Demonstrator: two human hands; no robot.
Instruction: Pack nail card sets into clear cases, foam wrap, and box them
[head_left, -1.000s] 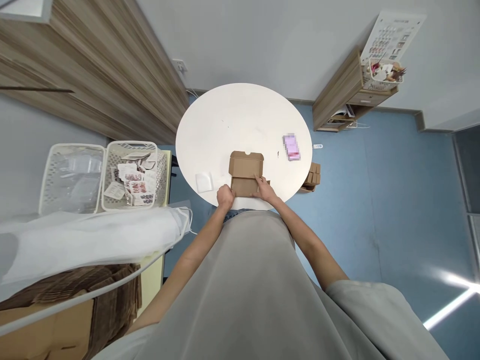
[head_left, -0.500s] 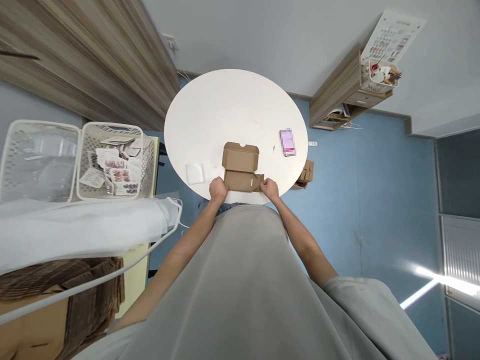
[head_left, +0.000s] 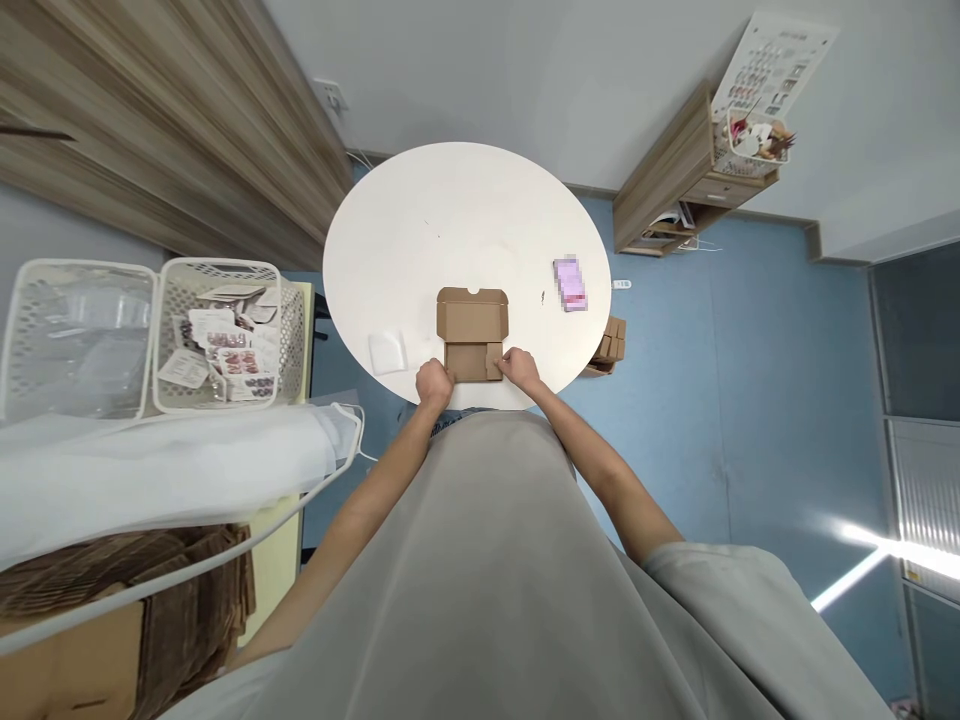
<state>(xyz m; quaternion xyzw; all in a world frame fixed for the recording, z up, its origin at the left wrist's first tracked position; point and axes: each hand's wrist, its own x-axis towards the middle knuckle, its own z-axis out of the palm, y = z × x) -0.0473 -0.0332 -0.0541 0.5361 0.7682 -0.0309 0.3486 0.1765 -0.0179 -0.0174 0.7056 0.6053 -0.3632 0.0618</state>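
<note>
A small brown cardboard box (head_left: 471,322) lies on the near part of the white oval table (head_left: 420,220), its lid laid back away from me. My left hand (head_left: 434,383) is closed on the box's left wall at the near corner. At the other end, my right hand (head_left: 519,368) pinches the right side flap, which is folded inward over the box floor. The fingertips are partly hidden against the cardboard. Left of the box rests a flat, whitish translucent packet (head_left: 388,352). A pixelated purple item (head_left: 571,285) lies at the table's right.
White baskets with clear plastic pieces (head_left: 90,310) and printed packets (head_left: 232,345) stand at the left. Nearer are a white roll (head_left: 172,465) and stacked flat cardboard (head_left: 191,610). Small boxes (head_left: 613,340) sit below the table's right edge; a wooden cabinet (head_left: 675,200) stands against the wall.
My right hand has moved left, folding the right side flap inward. The box's right end now stands up, while my left hand stays at the left corner. The view has shifted slightly.
</note>
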